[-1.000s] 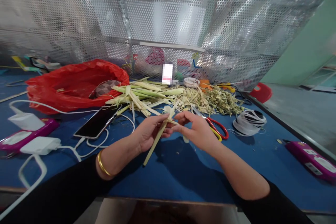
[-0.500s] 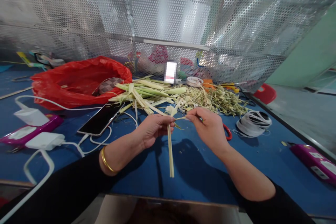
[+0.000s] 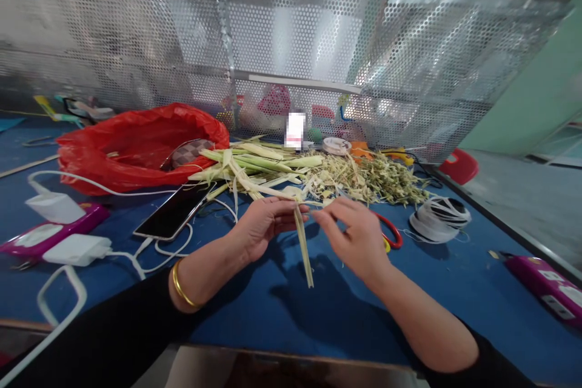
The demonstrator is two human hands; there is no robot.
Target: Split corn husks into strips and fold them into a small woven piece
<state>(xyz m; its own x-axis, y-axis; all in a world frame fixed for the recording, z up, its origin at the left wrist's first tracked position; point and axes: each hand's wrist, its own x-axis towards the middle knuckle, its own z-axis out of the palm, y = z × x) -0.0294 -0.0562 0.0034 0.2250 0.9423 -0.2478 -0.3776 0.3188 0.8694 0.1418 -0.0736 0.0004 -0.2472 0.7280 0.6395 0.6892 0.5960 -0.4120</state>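
My left hand [image 3: 265, 223] is pinched on the top of a pale palm-leaf strip [image 3: 304, 245] that hangs down over the blue table [image 3: 318, 309]. My right hand [image 3: 357, 233] pinches a thin strand at the strip's top, fingertips almost touching the left hand's. Just behind the hands lies a heap of green and cream leaf strips [image 3: 254, 167], with a pile of shredded leaf trimmings [image 3: 373, 179] to its right. Red-handled scissors [image 3: 390, 233] lie partly hidden behind my right hand.
A red plastic bag [image 3: 136, 145] sits at the left, a phone [image 3: 173, 211] on a white cable in front of it. White chargers [image 3: 75, 248] and a magenta case [image 3: 40, 233] lie far left. A spool of white cord [image 3: 439, 213] is right; perforated metal screens [image 3: 295, 54] stand behind.
The strip swung from slanting left to hanging nearly straight down with a slight right tilt. My right hand moved along its top, pulling at a thin strand.
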